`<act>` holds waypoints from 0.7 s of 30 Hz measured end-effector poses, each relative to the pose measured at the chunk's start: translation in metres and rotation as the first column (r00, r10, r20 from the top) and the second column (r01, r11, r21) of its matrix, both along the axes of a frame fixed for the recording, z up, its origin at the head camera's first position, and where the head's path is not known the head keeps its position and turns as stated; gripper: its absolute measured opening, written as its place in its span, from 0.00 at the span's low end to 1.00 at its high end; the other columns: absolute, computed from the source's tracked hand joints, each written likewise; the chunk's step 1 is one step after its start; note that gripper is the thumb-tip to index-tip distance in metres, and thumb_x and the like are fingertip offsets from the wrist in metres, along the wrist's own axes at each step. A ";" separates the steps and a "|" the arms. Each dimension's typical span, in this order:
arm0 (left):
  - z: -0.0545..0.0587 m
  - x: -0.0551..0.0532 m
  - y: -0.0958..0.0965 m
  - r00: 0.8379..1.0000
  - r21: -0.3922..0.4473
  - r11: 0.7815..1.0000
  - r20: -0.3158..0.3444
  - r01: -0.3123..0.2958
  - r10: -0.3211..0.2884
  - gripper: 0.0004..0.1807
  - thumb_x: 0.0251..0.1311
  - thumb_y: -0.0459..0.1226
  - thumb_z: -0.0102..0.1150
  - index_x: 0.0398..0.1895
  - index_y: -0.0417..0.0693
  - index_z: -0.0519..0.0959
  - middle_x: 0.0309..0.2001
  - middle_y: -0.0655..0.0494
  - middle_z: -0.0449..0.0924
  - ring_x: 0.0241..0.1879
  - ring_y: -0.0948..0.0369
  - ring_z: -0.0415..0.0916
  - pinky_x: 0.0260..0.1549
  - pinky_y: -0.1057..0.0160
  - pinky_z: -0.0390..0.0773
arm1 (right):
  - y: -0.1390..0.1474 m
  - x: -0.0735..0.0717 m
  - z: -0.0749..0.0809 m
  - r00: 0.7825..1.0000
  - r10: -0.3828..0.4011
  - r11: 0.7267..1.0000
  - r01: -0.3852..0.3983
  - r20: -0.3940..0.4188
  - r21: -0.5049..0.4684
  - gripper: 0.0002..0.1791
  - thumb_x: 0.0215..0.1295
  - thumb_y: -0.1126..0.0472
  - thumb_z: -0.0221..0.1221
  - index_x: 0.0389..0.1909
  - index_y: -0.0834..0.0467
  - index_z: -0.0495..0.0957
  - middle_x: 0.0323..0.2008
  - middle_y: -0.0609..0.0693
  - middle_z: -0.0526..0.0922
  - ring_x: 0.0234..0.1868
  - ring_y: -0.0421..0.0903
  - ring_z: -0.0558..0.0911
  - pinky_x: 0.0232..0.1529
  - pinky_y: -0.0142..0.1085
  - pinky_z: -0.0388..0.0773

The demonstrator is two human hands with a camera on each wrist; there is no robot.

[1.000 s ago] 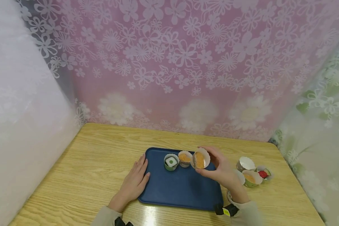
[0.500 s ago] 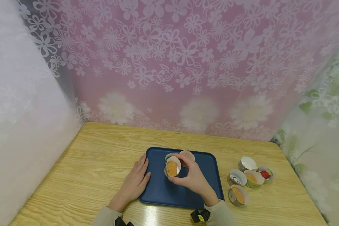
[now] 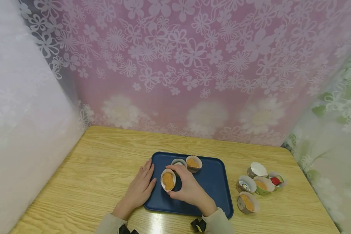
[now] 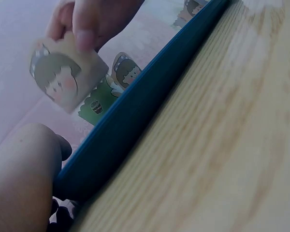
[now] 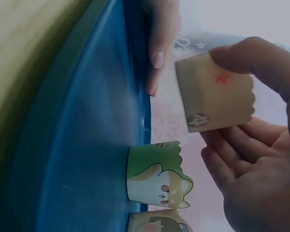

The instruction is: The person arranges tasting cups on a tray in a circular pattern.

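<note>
My right hand [image 3: 190, 191] pinches a scalloped paper baking cup [image 3: 168, 182] between thumb and fingers, with something orange-brown inside it. In the right wrist view the cup [image 5: 203, 99] is held clear above the blue tray [image 5: 82, 159], and its side is beige with a red star. A green baking cup [image 5: 152, 181] with a cartoon animal stands on the tray, partly hidden by my right hand in the head view. Close by it is another cup [image 3: 193, 163] with orange filling. My left hand [image 3: 138, 188] rests at the tray's left edge, fingers straight.
Right of the tray, several baking cups stand grouped on the wooden table [image 3: 111, 152]: a white-lined cup [image 3: 257, 169], a cup with a small colourful spot [image 3: 246, 184], an orange-filled cup [image 3: 247, 203] and a cup with red and green pieces [image 3: 277, 180]. A floral curtain [image 3: 175, 81] hangs behind.
My right hand has carried the orange-filled cup leftward over the tray, past the other two cups, to near its left side. The left hand has stayed in place.
</note>
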State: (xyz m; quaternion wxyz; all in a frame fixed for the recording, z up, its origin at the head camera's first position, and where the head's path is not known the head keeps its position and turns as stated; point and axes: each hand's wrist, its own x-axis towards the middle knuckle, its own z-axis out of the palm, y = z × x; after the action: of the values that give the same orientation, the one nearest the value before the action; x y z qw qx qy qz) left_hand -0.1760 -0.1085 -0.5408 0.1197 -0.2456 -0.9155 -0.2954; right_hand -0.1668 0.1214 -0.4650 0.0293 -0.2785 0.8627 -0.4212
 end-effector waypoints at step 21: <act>-0.001 0.000 0.000 1.000 -0.012 1.000 0.010 0.004 -0.004 0.31 0.76 0.40 0.47 0.73 0.29 0.58 0.77 0.38 0.47 0.76 0.46 0.46 0.72 0.44 0.51 | -0.008 -0.014 -0.010 0.985 -0.004 0.970 0.046 -0.173 0.241 0.38 0.49 0.58 0.76 0.63 0.57 0.74 0.78 0.56 0.44 0.78 0.60 0.38 0.71 0.67 0.37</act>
State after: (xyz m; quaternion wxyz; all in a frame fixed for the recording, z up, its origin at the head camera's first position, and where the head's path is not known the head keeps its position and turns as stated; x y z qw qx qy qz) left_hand -0.1765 -0.1086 -0.5416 0.1129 -0.2466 -0.9173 -0.2916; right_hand -0.1810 0.1135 -0.4751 -0.0162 -0.2971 0.9105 -0.2870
